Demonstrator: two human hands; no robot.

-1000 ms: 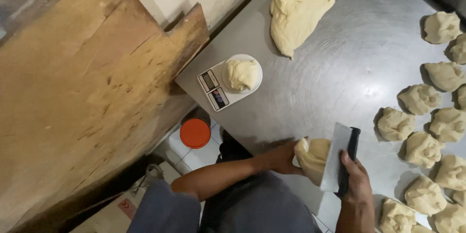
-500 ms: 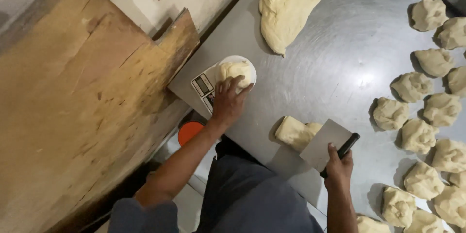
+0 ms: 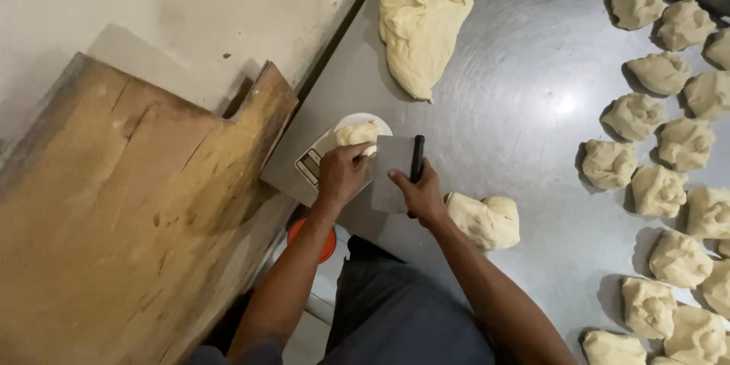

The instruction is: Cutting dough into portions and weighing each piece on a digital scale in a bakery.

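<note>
L hand (image 3: pixel 342 175) grips pale dough lump (image 3: pixel 356 134) on white round scale (image 3: pixel 319 153); R hand (image 3: pixel 417 196), at its 3 o'clock, clasps black-handled steel scraper (image 3: pixel 394 171).

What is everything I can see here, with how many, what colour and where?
big dough mass: one, pale yellow, top of the steel table
cut dough lump: one, pale yellow, beside the right hand
dough portions: about eighteen in view, pale yellow, in rows along the right edge
kitchen scale: one, grey with a white plate, at the table's left edge
dough on the scale: one small piece, pale yellow
scraper: one, metal blade, black handle, by the scale
wooden board: one, brown, left
orange lid: one, below the table edge
left hand: on the scale dough
right hand: holding the scraper
</note>
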